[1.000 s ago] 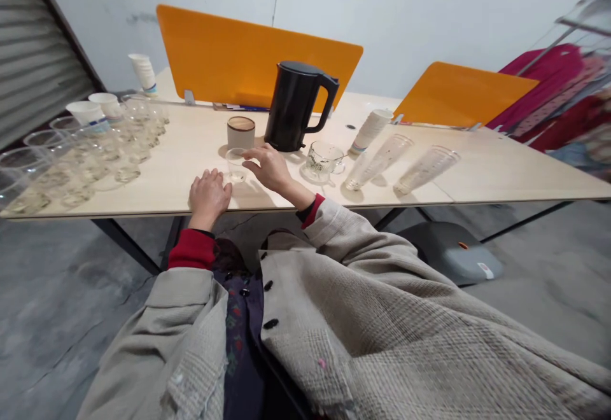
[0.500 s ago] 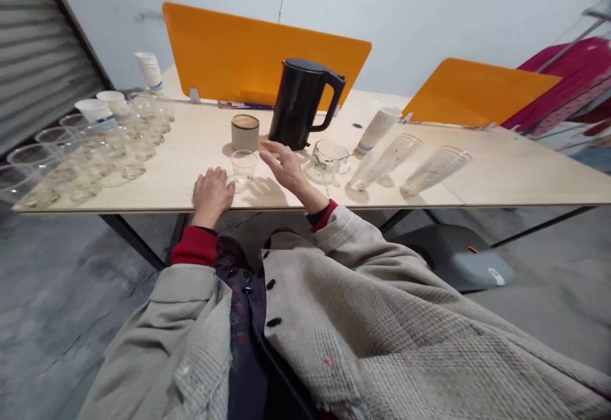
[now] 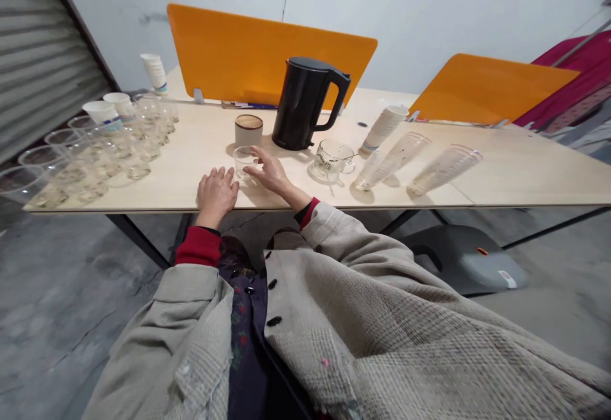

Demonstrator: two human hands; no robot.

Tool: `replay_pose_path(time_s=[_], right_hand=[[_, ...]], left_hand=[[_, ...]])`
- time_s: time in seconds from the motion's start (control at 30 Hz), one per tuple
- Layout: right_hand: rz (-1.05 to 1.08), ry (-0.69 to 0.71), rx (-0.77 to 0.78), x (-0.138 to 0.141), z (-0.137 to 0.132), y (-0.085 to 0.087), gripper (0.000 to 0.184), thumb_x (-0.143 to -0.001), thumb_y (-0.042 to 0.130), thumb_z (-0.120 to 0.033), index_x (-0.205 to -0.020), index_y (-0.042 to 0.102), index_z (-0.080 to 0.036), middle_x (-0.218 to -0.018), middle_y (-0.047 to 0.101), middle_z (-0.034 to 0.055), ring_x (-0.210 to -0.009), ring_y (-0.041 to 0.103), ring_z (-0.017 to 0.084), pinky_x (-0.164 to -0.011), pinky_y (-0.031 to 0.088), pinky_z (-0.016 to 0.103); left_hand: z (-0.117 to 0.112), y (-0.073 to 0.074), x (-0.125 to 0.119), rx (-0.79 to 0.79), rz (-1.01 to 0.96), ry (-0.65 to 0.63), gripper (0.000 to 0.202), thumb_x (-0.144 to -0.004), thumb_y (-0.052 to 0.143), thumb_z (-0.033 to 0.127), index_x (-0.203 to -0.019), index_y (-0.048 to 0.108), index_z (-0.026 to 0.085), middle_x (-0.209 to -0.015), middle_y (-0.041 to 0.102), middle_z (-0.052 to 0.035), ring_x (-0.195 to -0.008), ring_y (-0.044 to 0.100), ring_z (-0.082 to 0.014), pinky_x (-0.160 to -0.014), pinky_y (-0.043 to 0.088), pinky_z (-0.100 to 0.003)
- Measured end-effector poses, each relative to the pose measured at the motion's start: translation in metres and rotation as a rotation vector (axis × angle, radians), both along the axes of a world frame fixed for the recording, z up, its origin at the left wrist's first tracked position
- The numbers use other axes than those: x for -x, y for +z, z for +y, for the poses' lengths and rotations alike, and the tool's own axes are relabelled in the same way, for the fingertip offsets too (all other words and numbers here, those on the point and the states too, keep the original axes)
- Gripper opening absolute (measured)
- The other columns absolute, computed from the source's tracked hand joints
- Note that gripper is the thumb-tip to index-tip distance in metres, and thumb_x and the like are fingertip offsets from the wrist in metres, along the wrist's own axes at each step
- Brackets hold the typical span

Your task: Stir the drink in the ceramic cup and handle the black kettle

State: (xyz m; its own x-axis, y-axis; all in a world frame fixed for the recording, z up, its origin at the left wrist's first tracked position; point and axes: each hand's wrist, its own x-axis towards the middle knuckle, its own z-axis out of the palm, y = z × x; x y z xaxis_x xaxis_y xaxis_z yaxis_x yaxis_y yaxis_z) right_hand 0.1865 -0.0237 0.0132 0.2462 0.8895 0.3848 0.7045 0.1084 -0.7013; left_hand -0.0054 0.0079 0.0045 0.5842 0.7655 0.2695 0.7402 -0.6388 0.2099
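A small clear plastic cup (image 3: 240,161) stands upright near the table's front edge. My right hand (image 3: 268,172) reaches round its right side, thumb in front and fingers by the far rim, closed about it. Just left of the cup, my left hand (image 3: 217,194) lies palm down on the tabletop, fingers stretched out. Behind the cup is a grey canister (image 3: 249,132) with a wooden-looking lid. A black electric kettle (image 3: 301,105) stands to the canister's right, handle pointing right. To the right of my right hand, a glass cup (image 3: 333,158) with dark lettering rests on a clear saucer.
Many clear plastic cups (image 3: 112,159) and a few paper cups (image 3: 102,114) crowd the table's left end. Stacked paper cups (image 3: 384,128) lean on the right, beside two tilted stacks of clear cups (image 3: 446,168). Orange dividers (image 3: 267,54) run along the back.
My right hand has moved left, from beside the clear plastic cup to round its right side. My left hand stays on the table. The view has shifted slightly.
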Motion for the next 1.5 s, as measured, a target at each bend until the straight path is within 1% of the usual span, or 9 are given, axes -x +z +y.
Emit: replay_pose_path(time_s=[0.37, 0.5, 0.6, 0.7, 0.8, 1.0, 1.13, 1.3, 1.5], right_hand=[[0.046, -0.018, -0.075, -0.034, -0.007, 0.009, 0.093, -0.089, 0.075, -0.07, -0.164, 0.049, -0.021, -0.166, 0.056, 0.02, -0.139, 0.066, 0.037, -0.115, 0.055, 0.053], [0.105, -0.117, -0.115, -0.057, 0.014, 0.024, 0.11, -0.088, 0.065, -0.085, -0.165, 0.045, -0.01, -0.162, 0.057, 0.0263, -0.143, 0.064, 0.036, -0.121, 0.051, 0.049], [0.069, -0.165, -0.084, -0.064, 0.043, 0.036, 0.114, -0.086, 0.062, -0.09, -0.166, 0.044, -0.011, -0.166, 0.053, 0.0257, -0.15, 0.058, 0.038, -0.127, 0.045, 0.052], [-0.012, -0.212, -0.019, -0.063, 0.075, 0.044, 0.113, -0.084, 0.067, -0.087, -0.166, 0.046, -0.013, -0.168, 0.05, 0.0248, -0.157, 0.049, 0.041, -0.13, 0.038, 0.06], [-0.083, -0.224, 0.049, -0.058, 0.102, 0.045, 0.107, -0.086, 0.075, -0.075, -0.166, 0.045, -0.01, -0.17, 0.047, 0.0254, -0.162, 0.041, 0.041, -0.133, 0.035, 0.058], [-0.118, -0.236, 0.088, -0.055, 0.125, 0.035, 0.103, -0.085, 0.08, -0.058, -0.166, 0.044, -0.007, -0.168, 0.049, 0.0252, -0.156, 0.048, 0.038, -0.132, 0.037, 0.05], [-0.148, -0.262, 0.043, -0.056, 0.127, 0.028, 0.092, -0.085, 0.08, -0.053, -0.16, 0.051, -0.008, -0.158, 0.058, 0.0246, -0.149, 0.055, 0.037, -0.128, 0.042, 0.048], [-0.15, -0.334, 0.023, -0.062, 0.118, 0.026, 0.084, -0.089, 0.077, -0.053, -0.157, 0.054, -0.011, -0.151, 0.062, 0.0234, -0.14, 0.061, 0.036, -0.121, 0.05, 0.05], [-0.194, -0.413, -0.078, -0.086, 0.066, 0.043, 0.083, -0.089, 0.074, -0.06, -0.158, 0.052, -0.018, -0.153, 0.057, 0.0222, -0.141, 0.059, 0.039, -0.118, 0.051, 0.06]], left_hand=[[0.0, -0.004, -0.001, -0.038, -0.019, 0.0, 0.054, -0.107, 0.037, 0.034, -0.153, 0.06, 0.017, -0.162, 0.06, -0.0158, -0.155, 0.047, -0.036, -0.129, 0.035, -0.056], [0.002, -0.007, -0.001, -0.037, -0.025, 0.005, 0.053, -0.106, 0.039, 0.034, -0.151, 0.062, 0.015, -0.162, 0.06, -0.016, -0.156, 0.047, -0.0361, -0.129, 0.035, -0.055], [0.003, -0.009, -0.002, -0.033, -0.033, 0.016, 0.053, -0.106, 0.041, 0.034, -0.151, 0.063, 0.015, -0.164, 0.059, -0.0151, -0.157, 0.047, -0.0358, -0.13, 0.035, -0.054], [0.002, -0.01, -0.002, -0.034, -0.036, 0.016, 0.056, -0.107, 0.04, 0.033, -0.157, 0.059, 0.016, -0.165, 0.058, -0.0148, -0.158, 0.046, -0.0363, -0.13, 0.035, -0.054], [0.001, -0.011, -0.001, -0.047, -0.03, -0.004, 0.058, -0.108, 0.038, 0.033, -0.162, 0.055, 0.022, -0.166, 0.057, -0.0138, -0.158, 0.046, -0.0381, -0.129, 0.035, -0.058], [0.001, -0.014, -0.001, -0.044, -0.071, -0.018, 0.057, -0.107, 0.04, 0.033, -0.16, 0.058, 0.023, -0.165, 0.058, -0.0161, -0.157, 0.048, -0.0405, -0.128, 0.035, -0.063], [0.003, -0.016, -0.002, -0.036, -0.084, -0.018, 0.059, -0.106, 0.04, 0.033, -0.161, 0.056, 0.017, -0.166, 0.057, -0.0179, -0.157, 0.047, -0.0408, -0.129, 0.034, -0.063], [0.004, -0.015, -0.002, -0.008, -0.095, 0.008, 0.057, -0.106, 0.043, 0.034, -0.158, 0.058, 0.02, -0.166, 0.058, -0.0144, -0.159, 0.046, -0.0366, -0.132, 0.032, -0.058], [0.005, -0.015, -0.002, -0.001, -0.117, 0.01, 0.058, -0.104, 0.045, 0.034, -0.157, 0.059, 0.014, -0.166, 0.058, -0.0163, -0.159, 0.047, -0.0379, -0.133, 0.032, -0.059]])
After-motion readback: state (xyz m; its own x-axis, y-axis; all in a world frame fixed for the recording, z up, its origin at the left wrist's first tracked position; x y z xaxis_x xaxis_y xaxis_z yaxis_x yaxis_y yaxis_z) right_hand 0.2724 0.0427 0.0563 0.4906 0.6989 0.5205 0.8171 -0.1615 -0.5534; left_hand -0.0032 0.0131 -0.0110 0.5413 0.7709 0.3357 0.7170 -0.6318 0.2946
